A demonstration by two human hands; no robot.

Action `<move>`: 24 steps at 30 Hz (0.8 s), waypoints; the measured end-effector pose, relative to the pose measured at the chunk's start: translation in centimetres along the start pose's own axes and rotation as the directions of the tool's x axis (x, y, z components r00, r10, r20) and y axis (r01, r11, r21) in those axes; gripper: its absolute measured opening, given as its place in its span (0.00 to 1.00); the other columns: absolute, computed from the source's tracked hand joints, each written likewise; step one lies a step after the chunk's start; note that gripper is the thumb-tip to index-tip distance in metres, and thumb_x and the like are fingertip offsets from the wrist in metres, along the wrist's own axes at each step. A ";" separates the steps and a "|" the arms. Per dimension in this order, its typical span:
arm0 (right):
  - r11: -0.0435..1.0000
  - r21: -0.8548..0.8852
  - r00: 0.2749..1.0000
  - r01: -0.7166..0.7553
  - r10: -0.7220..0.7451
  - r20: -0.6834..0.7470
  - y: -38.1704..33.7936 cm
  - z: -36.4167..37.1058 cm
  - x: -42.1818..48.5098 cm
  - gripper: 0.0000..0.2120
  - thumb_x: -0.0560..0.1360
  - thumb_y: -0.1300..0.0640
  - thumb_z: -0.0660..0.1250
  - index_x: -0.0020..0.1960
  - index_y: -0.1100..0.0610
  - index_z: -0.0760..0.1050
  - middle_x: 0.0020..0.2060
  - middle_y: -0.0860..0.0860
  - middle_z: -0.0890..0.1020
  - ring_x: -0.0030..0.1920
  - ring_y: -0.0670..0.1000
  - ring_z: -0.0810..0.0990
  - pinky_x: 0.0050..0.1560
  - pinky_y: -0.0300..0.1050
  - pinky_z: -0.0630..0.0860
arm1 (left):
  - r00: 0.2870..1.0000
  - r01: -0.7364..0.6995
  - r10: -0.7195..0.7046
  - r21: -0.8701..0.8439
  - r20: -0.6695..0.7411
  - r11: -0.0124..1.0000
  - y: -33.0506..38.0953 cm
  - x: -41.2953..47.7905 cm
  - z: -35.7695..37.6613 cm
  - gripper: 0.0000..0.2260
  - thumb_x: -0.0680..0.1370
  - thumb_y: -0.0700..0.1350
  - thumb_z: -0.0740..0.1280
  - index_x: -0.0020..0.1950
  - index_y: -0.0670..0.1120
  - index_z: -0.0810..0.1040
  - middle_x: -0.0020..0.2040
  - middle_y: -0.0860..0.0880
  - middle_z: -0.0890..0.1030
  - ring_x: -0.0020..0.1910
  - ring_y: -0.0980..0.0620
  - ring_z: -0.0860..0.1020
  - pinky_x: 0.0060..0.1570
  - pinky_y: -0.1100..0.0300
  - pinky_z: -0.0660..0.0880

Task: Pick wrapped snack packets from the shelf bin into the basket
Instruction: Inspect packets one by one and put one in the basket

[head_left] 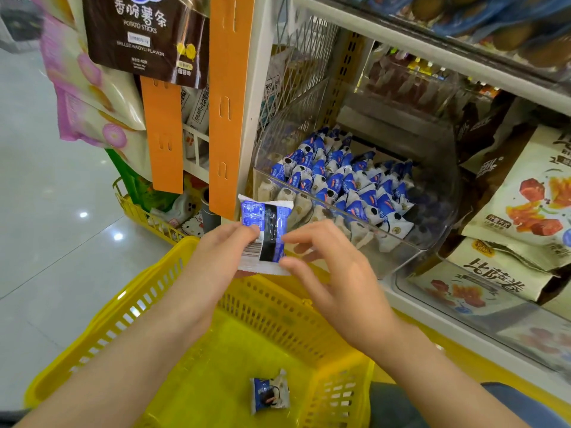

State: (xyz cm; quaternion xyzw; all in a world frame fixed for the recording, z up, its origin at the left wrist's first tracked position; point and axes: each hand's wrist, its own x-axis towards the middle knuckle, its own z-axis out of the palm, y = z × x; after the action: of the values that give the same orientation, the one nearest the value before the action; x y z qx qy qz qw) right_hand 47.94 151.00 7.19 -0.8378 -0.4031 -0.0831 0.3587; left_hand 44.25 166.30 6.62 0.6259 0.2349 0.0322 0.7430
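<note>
So, the left hand [222,251] has its fingers clamped on the left edge of a blue-and-white snack packet [265,230], barcode side facing the camera, held just above the far rim of the yellow basket [129,307]. Meanwhile the right hand [333,273] sits at its right edge, thumb and forefinger tips touching it, other fingers spread apart. Honestly can't tell if it's really gripping. A second packet [269,390] lies on the basket floor. Just behind the hands, the clear shelf bin [432,193] holds rows of matching packets [340,183].
</note>
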 end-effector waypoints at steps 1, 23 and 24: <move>0.988 0.092 0.992 -0.120 0.123 -0.027 -0.1 0.2 0.0 0.12 0.76 0.43 0.60 0.56 0.47 0.71 0.49 0.42 0.76 0.49 0.39 0.75 0.48 0.32 0.72 | 0.999 -0.051 0.052 0.047 -0.018 0.998 0.0 -0.1 0.1 0.08 0.78 0.45 0.61 0.45 0.51 0.79 0.38 0.55 0.84 0.39 0.59 0.80 0.43 0.61 0.75; 0.736 0.449 0.854 -0.507 0.498 0.150 0.0 1.9 0.1 0.10 0.72 0.45 0.64 0.45 0.51 0.69 0.45 0.51 0.81 0.45 0.54 0.82 0.46 0.61 0.78 | 0.866 -0.483 0.476 0.506 0.155 0.715 -1.9 -0.3 0.0 0.11 0.74 0.45 0.68 0.47 0.58 0.68 0.47 0.62 0.74 0.43 0.63 0.75 0.38 0.73 0.71; 0.746 0.438 0.859 -0.502 0.490 0.151 0.0 1.9 0.0 0.13 0.70 0.42 0.63 0.45 0.50 0.69 0.45 0.51 0.81 0.46 0.54 0.82 0.47 0.61 0.78 | 0.863 -0.490 0.476 0.508 0.170 0.708 -1.8 -0.3 0.0 0.11 0.75 0.44 0.67 0.46 0.59 0.68 0.46 0.63 0.75 0.42 0.63 0.75 0.38 0.73 0.72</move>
State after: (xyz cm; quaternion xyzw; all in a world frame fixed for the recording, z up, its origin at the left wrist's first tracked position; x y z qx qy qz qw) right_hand 47.62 152.29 5.82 -0.8053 -0.1786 0.1246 0.5514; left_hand 43.54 165.84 4.99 0.8472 0.0529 0.1503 0.5069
